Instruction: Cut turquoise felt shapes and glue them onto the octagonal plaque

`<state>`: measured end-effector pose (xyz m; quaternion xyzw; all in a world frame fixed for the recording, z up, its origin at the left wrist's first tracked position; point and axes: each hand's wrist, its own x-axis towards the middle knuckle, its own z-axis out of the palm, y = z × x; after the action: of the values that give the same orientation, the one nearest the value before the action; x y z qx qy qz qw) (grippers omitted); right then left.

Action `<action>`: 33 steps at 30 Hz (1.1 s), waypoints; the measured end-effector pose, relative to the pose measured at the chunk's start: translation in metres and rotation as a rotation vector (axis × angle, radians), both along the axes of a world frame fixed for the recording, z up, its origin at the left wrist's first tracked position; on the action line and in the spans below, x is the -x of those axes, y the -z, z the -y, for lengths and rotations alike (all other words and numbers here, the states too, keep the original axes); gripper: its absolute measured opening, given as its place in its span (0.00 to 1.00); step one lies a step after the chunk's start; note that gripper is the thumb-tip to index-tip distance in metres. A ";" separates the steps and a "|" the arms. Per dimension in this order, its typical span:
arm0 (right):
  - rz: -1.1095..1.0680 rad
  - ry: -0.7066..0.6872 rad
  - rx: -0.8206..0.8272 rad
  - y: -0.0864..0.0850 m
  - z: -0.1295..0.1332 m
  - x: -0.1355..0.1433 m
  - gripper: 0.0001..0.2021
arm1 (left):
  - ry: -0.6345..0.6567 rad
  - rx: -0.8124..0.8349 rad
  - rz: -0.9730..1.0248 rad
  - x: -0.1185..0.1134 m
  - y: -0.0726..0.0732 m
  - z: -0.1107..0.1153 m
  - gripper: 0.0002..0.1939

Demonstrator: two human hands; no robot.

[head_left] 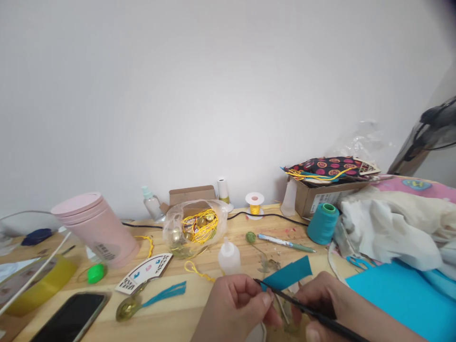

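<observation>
low over the surface [164, 327]: our left hand [245, 304] pinches the blue strip [291, 273] by its end, between our hands
right hand [329, 299]: closed around a black tool [301, 307]
blue strip: could skew or drop if our pinch loosens
black tool: a slip could jab our left hand

A: From where am I viewing this single field?
B: I am looking out from the wearer's head, the camera facing forward and down over the wooden table [171, 327].
A: How near is it standing?
B: Close: at the lower edge, right of centre, I am seeing the left hand [235, 306] and right hand [338, 294] in the foreground, while the pale wall [228, 95] is filling the upper half beyond.
</observation>
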<state>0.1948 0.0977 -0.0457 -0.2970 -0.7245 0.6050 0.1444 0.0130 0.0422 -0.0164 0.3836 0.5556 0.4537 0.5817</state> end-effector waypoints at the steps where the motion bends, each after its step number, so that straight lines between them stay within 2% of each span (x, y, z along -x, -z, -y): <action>1: -0.010 0.009 0.002 -0.001 0.000 0.000 0.26 | -0.003 -0.006 0.006 0.000 0.000 0.000 0.09; 9: 0.027 0.036 -0.113 -0.002 -0.004 -0.004 0.20 | -0.030 -0.016 -0.022 0.004 0.007 0.000 0.09; 11: 0.011 0.003 -0.102 -0.003 -0.007 -0.007 0.21 | -0.035 -0.037 -0.003 0.005 0.008 0.000 0.11; 15: 0.044 -0.059 -0.090 -0.017 -0.016 -0.026 0.26 | -0.065 -0.055 -0.007 0.006 0.005 -0.001 0.12; 20: 0.082 -0.057 -0.133 -0.033 -0.024 -0.050 0.22 | -0.095 -0.056 -0.050 0.005 0.004 -0.001 0.12; 21: 0.053 -0.040 -0.139 -0.034 -0.023 -0.049 0.21 | -0.091 -0.055 -0.073 0.004 0.005 -0.001 0.12; 24: -0.116 0.188 -0.249 -0.035 -0.013 -0.034 0.16 | -0.041 -0.073 -0.195 0.000 0.006 -0.001 0.10; 27: -0.062 0.376 -0.505 -0.034 0.002 -0.013 0.07 | 0.043 -0.111 -0.408 -0.008 0.002 -0.001 0.10; 30: -0.004 0.320 -0.557 -0.034 0.010 -0.001 0.08 | 0.108 -0.104 -0.590 -0.016 -0.004 -0.001 0.11; 33: 0.045 0.255 -0.578 -0.032 0.012 0.003 0.08 | 0.152 -0.169 -0.639 -0.022 -0.008 -0.002 0.09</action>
<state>0.1922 0.0861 -0.0139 -0.3453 -0.8264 0.3442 0.2816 0.0349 0.0443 -0.0086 0.5936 0.6401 0.3104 0.3762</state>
